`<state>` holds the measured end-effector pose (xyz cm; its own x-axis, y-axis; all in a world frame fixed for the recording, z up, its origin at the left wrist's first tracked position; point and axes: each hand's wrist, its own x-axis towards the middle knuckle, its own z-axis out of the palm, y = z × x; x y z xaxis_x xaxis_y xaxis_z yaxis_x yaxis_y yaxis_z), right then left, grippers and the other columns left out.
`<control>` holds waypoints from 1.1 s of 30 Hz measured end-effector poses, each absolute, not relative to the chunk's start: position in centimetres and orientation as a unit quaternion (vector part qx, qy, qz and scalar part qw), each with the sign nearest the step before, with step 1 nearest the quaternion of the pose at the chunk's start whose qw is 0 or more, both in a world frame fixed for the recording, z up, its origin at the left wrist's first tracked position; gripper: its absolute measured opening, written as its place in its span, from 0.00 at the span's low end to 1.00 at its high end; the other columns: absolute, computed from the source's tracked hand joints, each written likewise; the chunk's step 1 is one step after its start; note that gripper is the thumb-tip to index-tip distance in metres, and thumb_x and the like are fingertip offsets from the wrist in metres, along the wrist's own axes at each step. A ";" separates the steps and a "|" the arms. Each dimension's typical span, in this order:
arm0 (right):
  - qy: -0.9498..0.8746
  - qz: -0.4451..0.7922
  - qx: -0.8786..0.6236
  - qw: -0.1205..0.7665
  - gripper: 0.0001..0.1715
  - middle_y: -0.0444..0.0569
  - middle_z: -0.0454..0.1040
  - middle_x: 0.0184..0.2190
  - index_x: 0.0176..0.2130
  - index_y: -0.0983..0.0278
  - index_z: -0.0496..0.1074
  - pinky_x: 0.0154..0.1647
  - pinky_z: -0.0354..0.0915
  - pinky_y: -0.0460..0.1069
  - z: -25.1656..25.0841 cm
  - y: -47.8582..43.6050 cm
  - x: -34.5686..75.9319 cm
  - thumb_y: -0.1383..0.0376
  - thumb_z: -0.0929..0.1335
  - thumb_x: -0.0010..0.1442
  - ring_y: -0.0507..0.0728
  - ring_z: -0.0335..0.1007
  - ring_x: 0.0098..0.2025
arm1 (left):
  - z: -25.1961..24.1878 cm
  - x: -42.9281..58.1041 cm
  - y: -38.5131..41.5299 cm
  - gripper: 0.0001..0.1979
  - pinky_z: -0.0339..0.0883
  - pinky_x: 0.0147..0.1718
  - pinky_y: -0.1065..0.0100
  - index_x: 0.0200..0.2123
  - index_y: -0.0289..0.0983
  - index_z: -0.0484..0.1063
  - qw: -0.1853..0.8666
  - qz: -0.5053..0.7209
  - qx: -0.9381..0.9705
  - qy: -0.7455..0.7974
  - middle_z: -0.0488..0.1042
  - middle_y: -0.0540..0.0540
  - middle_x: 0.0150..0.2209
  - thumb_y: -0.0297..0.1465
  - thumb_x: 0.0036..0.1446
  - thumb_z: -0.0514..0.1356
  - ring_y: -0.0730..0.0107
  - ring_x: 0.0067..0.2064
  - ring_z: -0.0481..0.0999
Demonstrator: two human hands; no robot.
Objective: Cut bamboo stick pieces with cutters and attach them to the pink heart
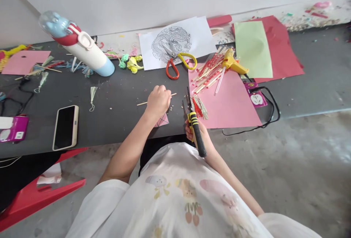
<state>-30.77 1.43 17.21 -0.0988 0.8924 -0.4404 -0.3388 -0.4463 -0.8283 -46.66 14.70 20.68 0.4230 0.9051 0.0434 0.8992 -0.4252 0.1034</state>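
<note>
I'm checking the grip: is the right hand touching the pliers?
Touching. The head view shows the right hand wrapped around the pliers, its fingers curling past their left edge.

Left fingers [165, 94], right fingers [188, 131] — curled

One head-worn view, facing forward and steeply down, near the grey worktop [123, 88]

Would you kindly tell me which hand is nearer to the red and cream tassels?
The right hand is nearer, just on the near side of the tassels, holding a yellow-and-black tool; the left hand is farther, to their left.
</note>
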 end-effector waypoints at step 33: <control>-0.337 0.789 -0.324 0.398 0.34 0.44 0.59 0.33 0.47 0.60 0.64 0.33 0.53 0.50 22.1 1.3 -28.4 0.44 0.72 0.48 0.52 0.54 0.31 | 26.6 -47.2 10.7 0.09 0.69 0.42 0.64 0.39 0.39 0.73 -0.026 0.278 0.876 0.393 0.77 0.46 0.38 0.29 0.65 0.53 0.67 0.39 0.76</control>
